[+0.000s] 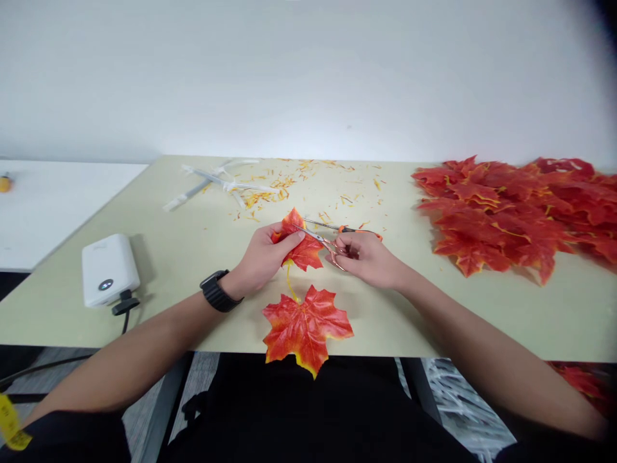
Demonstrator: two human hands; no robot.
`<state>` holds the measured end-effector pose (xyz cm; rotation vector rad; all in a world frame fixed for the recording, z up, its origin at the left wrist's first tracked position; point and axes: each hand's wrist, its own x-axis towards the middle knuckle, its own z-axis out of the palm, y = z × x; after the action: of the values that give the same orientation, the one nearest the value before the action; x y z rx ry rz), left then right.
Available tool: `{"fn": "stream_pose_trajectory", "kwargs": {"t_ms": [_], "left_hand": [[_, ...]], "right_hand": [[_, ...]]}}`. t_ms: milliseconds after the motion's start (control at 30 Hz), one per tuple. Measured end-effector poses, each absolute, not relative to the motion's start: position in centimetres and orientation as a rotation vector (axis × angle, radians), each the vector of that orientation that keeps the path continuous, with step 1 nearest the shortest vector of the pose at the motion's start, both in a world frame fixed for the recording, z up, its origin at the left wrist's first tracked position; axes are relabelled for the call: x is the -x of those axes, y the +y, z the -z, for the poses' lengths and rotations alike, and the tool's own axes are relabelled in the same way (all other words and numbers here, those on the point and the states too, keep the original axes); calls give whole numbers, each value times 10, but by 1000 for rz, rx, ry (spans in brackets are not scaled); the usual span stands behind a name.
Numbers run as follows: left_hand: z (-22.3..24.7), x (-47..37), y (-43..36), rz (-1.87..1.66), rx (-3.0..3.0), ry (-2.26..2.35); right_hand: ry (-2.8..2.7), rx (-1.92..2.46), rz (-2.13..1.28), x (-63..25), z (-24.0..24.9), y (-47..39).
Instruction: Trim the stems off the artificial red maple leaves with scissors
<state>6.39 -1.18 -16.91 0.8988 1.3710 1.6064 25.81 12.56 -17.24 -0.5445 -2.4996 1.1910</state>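
My left hand (267, 253) pinches a red and orange artificial maple leaf (308, 253) between thumb and fingers. A yellow stem (291, 283) runs down from it to a second artificial maple leaf (308, 326), which hangs partly over the table's front edge. Rose-gold scissors (329, 244) are in my right hand (367, 257), fingers curled round the handles. Their blades lie across the upper leaf near my left thumb. Just behind my right hand rests another pair of scissors (359, 230) with black and orange handles, partly hidden.
Piled red maple leaves (501, 215) cover the table's right side. Yellow trimmings (270, 198) lie scattered at the back, beside clear plastic strips (216, 180). A white power bank (108, 270) with a cable stands at left. More plastic strips (465, 405) show below the table.
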Motion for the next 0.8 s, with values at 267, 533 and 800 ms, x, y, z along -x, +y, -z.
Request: {"fn": "stream_pose_trajectory", "kwargs": {"t_ms": [267,533,800], "left_hand": [[172,-64,-12,-1623,-909,1399],[170,-64,-12,-1624,-895,1375],[172,-66,-10,-1637,-907,1389]], "right_hand": [[-2500,531,-1067,-256,172,122],[-2491,569,-1040,-254,171,119],[-2495,553,-937,-252,168,115]]}}
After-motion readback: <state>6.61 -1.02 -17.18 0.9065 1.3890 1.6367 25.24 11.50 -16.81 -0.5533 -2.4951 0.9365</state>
